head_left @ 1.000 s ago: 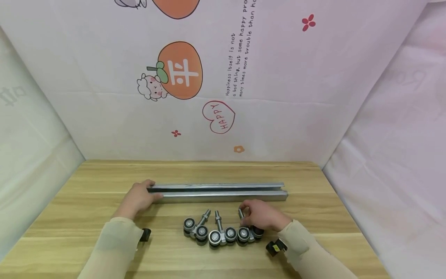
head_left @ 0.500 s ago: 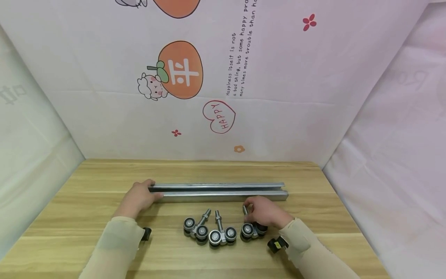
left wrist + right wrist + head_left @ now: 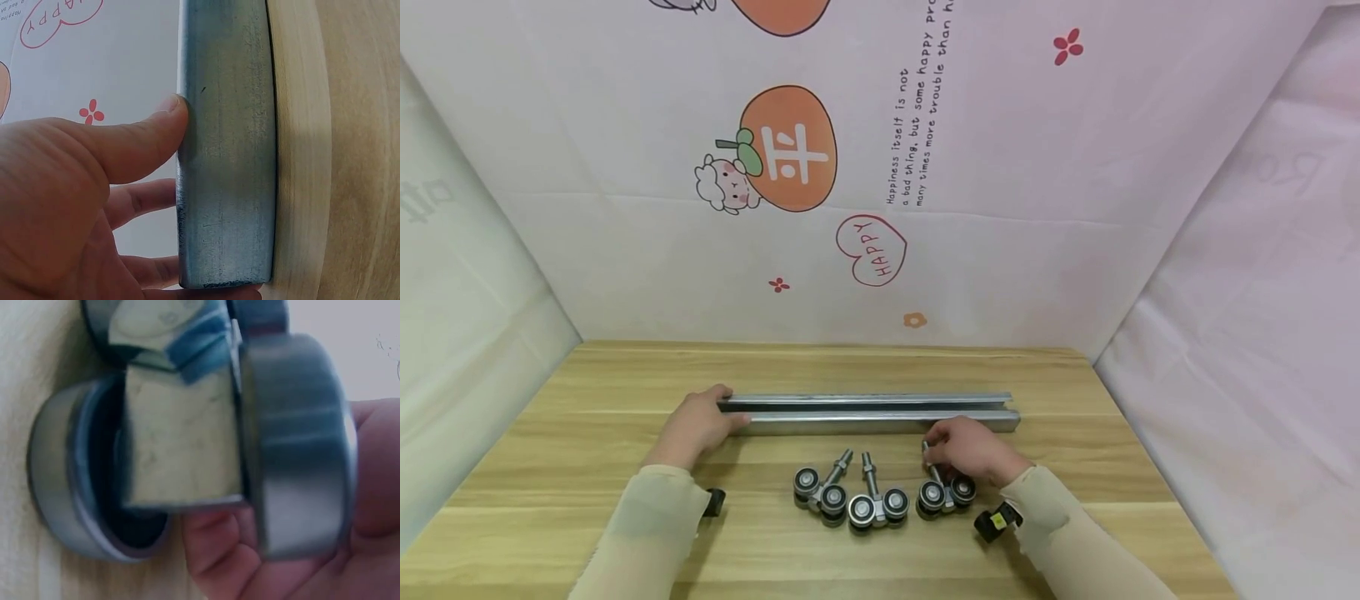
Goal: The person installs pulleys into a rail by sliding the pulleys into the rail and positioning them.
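Observation:
A long silver metal channel rail (image 3: 880, 426) lies across the table, its slot facing up. My left hand (image 3: 696, 429) grips its left end, thumb on the near side and fingers around the end and far side. In the left wrist view the thumb (image 3: 147, 140) presses at the rail's edge. My right hand (image 3: 973, 450) pinches the threaded bolt of the rightmost roller trolley (image 3: 932, 497), just in front of the rail. Its wheels fill the right wrist view, where a metal wheel (image 3: 300, 450) partly covers the palm. The bolt is partly hidden by the fingers.
Two more roller trolleys stand to the left of the held one: a middle trolley (image 3: 863, 510) and a left trolley (image 3: 832, 500), bolts pointing away from me. Behind the wooden table (image 3: 625, 375) rises a printed white cloth (image 3: 1000, 250), with more cloth at both sides.
My right hand has shifted slightly right and away from me with its trolley, opening a gap to the middle trolley. My left hand and the rail have stayed put.

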The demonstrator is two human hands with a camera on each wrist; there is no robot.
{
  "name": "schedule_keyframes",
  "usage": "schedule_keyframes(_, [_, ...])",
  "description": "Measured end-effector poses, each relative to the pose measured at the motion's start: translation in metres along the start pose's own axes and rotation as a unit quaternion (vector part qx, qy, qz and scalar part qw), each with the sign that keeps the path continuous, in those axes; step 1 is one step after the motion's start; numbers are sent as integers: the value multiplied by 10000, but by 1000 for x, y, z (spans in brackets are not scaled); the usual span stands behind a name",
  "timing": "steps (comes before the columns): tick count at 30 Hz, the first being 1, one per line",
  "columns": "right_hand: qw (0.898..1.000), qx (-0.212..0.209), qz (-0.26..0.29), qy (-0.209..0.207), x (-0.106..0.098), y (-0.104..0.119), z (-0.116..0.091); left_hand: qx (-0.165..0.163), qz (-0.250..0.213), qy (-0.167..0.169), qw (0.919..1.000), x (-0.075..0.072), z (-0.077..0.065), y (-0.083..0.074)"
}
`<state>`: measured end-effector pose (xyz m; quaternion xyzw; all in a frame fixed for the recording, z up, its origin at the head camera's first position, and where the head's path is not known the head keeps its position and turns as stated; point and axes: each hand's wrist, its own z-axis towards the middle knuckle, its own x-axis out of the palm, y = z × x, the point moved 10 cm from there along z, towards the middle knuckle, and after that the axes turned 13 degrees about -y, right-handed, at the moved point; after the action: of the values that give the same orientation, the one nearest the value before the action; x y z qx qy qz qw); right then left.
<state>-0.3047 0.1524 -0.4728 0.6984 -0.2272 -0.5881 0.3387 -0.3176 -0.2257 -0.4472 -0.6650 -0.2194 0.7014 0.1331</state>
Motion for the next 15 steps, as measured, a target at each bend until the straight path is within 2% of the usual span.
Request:
schedule_keyframes(5, [9990,212,396,-81,-1,-6,1,9,-10,22,10000,2,1,1])
schedule_keyframes(15, [9973,317,597,-273,-7,-7,3,32,-63,-35,10000,-2,0,-2])
